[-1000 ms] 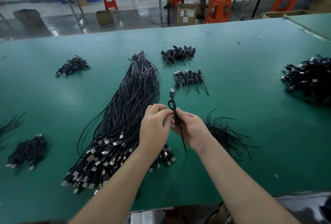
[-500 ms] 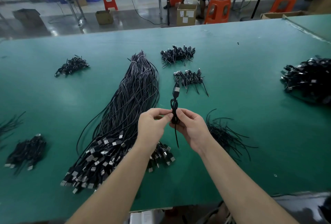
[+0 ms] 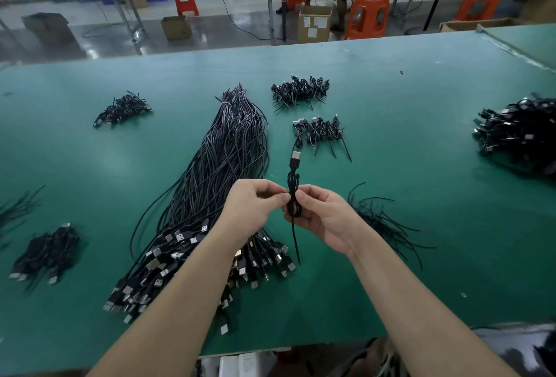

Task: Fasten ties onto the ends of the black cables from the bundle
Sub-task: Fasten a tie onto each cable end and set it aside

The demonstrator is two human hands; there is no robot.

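Fingers of both your hands pinch one small folded black cable with a silver plug, held up over the green tabletop.

Your left hand and right hand meet at the cable's middle, where a thin black tie hangs down with a loose tail. The big bundle of long black cables lies just under your left arm. If your pinch slips, the folds could spring open or the tie could slide off. No words or brand marks can be read.
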